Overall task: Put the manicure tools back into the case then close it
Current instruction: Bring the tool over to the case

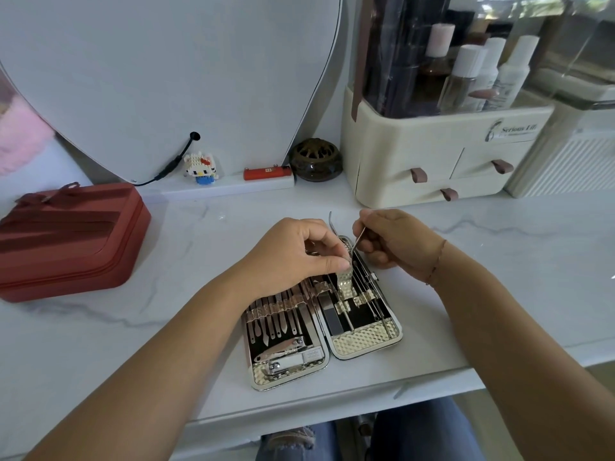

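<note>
The gold manicure case (366, 346) lies open flat on the white marble table, both halves up. Its left half holds several metal tools (276, 322) under a strap and two nail clippers (288, 356) at the near end. Thin metal tools lie under loops in the right half. My left hand (293, 257) pinches a gold strap (344, 282) and lifts it off the right half. My right hand (389, 239) grips a thin metal pick (358, 239), its tip pointing down at the case's far end. Another curved metal tool (332, 224) sticks out behind my left hand.
A red zipped pouch (66, 237) sits at the left. A cream cosmetics organiser (432, 154) with drawers and bottles stands at the back right. A brown round pot (316, 159), a red lighter (266, 173), a toy figure (201, 168) and a mirror (166, 78) line the back.
</note>
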`<action>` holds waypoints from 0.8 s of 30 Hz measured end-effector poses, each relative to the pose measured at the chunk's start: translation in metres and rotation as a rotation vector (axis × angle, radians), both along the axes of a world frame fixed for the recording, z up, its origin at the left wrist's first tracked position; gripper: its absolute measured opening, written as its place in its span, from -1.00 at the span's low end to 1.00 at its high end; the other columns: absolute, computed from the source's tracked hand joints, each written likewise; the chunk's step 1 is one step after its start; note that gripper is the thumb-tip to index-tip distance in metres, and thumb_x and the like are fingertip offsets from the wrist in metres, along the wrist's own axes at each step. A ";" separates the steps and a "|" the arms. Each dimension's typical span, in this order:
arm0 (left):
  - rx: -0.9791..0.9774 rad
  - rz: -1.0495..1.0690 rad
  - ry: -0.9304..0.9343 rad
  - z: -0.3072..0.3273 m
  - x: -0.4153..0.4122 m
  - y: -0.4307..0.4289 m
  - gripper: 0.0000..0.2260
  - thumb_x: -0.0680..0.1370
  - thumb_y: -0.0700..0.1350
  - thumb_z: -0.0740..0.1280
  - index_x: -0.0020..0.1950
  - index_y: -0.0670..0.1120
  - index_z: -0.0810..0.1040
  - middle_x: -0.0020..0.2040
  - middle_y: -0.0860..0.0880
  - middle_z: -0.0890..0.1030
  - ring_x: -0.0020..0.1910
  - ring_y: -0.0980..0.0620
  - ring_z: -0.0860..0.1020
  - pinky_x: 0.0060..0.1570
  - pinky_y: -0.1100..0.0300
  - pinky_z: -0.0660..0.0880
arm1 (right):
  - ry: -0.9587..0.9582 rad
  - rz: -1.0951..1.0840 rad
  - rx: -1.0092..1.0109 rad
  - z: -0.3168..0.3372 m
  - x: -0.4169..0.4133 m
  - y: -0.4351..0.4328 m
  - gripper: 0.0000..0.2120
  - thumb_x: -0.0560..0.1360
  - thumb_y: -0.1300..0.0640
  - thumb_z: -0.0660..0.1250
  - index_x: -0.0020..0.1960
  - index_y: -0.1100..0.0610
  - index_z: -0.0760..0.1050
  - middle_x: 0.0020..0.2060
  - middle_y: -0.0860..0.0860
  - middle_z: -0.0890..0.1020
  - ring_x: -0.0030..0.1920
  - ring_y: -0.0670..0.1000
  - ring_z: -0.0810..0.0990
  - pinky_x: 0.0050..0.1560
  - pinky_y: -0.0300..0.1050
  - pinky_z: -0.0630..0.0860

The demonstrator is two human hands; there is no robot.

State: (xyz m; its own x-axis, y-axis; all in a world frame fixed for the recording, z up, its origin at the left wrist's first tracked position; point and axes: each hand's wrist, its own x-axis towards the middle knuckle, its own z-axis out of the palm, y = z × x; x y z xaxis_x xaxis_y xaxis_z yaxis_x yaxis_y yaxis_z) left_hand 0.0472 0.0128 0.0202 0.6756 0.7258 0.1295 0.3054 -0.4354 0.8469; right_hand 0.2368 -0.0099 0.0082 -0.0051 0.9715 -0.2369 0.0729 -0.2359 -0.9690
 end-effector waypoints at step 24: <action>0.045 0.159 0.133 -0.004 0.001 0.005 -0.94 0.37 -0.04 0.52 -0.23 0.03 0.66 -0.05 0.14 0.57 -0.06 0.23 0.53 -0.06 0.46 0.42 | -0.487 0.056 0.227 -0.002 -0.010 -0.008 -0.88 0.47 0.11 0.36 -0.12 0.17 0.53 -0.55 -0.01 0.49 -0.63 -0.10 0.37 -0.57 -0.26 0.36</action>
